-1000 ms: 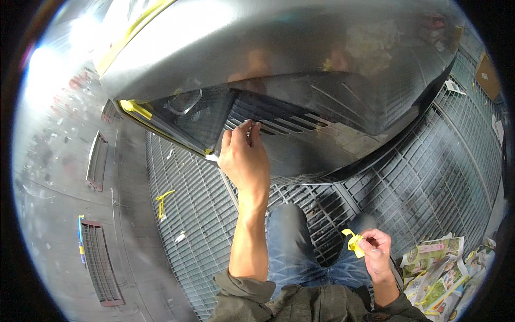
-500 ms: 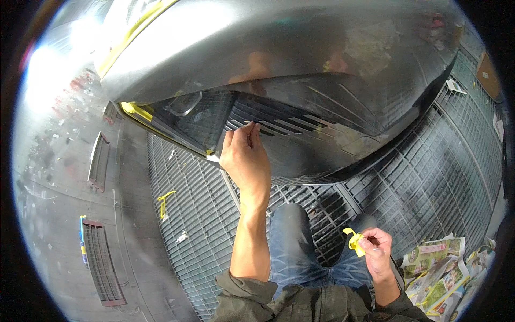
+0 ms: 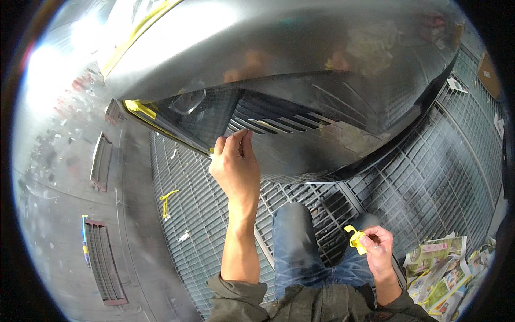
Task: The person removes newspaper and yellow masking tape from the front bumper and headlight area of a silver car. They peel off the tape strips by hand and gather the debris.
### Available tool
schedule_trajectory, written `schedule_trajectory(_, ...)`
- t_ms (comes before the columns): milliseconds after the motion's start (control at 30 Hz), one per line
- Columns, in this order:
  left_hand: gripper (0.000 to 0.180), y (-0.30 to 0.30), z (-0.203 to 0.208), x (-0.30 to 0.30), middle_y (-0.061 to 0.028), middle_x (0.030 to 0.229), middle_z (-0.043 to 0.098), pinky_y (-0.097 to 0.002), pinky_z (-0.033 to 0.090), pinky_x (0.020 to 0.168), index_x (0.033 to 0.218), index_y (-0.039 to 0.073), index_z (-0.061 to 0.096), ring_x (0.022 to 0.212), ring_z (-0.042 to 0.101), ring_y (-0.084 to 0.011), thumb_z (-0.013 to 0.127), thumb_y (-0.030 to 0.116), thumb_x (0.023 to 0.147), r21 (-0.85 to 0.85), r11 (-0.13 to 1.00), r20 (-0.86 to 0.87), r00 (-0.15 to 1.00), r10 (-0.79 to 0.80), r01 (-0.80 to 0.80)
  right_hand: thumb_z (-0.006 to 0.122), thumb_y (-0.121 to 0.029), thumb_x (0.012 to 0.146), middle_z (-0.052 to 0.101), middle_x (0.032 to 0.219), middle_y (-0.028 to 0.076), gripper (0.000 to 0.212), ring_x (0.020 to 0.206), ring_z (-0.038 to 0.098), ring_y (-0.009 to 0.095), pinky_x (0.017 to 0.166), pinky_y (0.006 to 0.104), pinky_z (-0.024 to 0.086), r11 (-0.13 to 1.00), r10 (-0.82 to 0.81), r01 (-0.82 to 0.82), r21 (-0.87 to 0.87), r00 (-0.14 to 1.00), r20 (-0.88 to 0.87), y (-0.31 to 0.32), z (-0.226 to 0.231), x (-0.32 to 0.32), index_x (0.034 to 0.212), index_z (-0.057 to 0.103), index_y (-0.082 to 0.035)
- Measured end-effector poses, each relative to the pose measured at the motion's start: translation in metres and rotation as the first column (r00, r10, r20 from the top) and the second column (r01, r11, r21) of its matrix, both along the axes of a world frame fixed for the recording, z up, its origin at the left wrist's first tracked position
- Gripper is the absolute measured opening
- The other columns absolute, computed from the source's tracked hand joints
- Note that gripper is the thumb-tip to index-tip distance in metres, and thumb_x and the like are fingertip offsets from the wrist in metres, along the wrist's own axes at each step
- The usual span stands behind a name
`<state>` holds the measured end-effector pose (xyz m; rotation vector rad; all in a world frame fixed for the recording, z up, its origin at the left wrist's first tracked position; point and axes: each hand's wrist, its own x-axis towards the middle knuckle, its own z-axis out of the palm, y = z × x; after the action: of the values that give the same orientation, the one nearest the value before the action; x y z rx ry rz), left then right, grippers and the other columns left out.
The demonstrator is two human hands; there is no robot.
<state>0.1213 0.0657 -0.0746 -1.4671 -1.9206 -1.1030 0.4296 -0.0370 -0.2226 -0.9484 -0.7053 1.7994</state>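
Observation:
A glossy dark car bumper [image 3: 300, 53] curves across the top, with a lower opening that holds black slats [image 3: 279, 124]. My left hand [image 3: 234, 166] reaches up to the opening's near edge, its thumb and fingers pinched together just by the slat ends. Whatever lies between those fingertips is too small or hidden to make out. Low on the right, over my knee, my right hand [image 3: 380, 253] pinches a crumpled, curled piece of yellow masking tape [image 3: 355, 241]. More yellow tape [image 3: 140, 110] sticks to the left corner of the opening.
Metal floor grating [image 3: 407, 172] spreads below the bumper, with a yellow tape scrap [image 3: 167, 201] on it. Printed paper sheets [image 3: 437, 268] lie at lower right. A cardboard piece [image 3: 487, 75] is at far right. Along the left wall sit slatted vents [image 3: 104, 263].
My left hand has shifted slightly left and toward me along the opening's edge, still pinched. The right hand keeps its tape in nearly the same place.

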Motion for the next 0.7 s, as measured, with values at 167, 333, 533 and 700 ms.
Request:
schedule_trajectory(167,0.009,0.005,0.001,-0.001,-0.0087,0.074,0.062,-0.0356,0.050,0.056,0.091,0.005,0.074,0.060,0.063,-0.0240,0.074,0.012,0.086,-0.069,0.997,-0.021,0.999,-0.030,0.029,0.074,-0.002,0.083,0.069,0.085,0.006,0.010,0.073,0.065,0.011,0.069,0.0243,0.052,1.000,0.011,-0.011,0.024,1.000,-0.006,0.001,0.002,0.001,0.090,0.067,0.001)
schedule_trajectory(333,0.013,0.013,-0.001,0.000,-0.0089,0.071,0.059,-0.0331,0.047,0.054,0.095,0.005,0.076,0.056,0.059,-0.0208,0.075,0.014,0.086,-0.069,0.997,-0.107,0.993,-0.048,0.040,0.074,-0.002,0.084,0.069,0.084,0.005,0.010,0.072,0.064,0.011,0.068,0.0235,0.051,0.999,-0.009,0.009,0.038,1.000,0.019,0.001,0.001,0.004,0.090,0.067,0.001)
schedule_trajectory(533,0.010,0.016,-0.004,-0.003,-0.0093,0.074,0.060,-0.0350,0.048,0.054,0.095,0.007,0.075,0.057,0.061,-0.0233,0.073,0.013,0.087,-0.081,0.996,-0.191,0.980,-0.054,0.039,0.074,-0.002,0.084,0.069,0.084,0.005,0.009,0.072,0.064,0.010,0.069,0.0231,0.051,0.999,-0.026,0.026,0.020,1.000,0.007,0.000,0.000,0.004,0.090,0.067,0.001)
schedule_trajectory(700,0.009,0.017,-0.004,-0.007,-0.0091,0.077,0.061,-0.0360,0.049,0.055,0.094,0.007,0.073,0.061,0.063,-0.0264,0.073,0.011,0.086,-0.093,0.992,-0.288,0.952,-0.104,0.080,0.074,-0.002,0.084,0.069,0.084,0.006,0.010,0.072,0.064,0.011,0.069,0.0229,0.051,1.000,-0.015,0.015,0.002,1.000,-0.002,0.000,0.000,0.002,0.090,0.067,0.001)
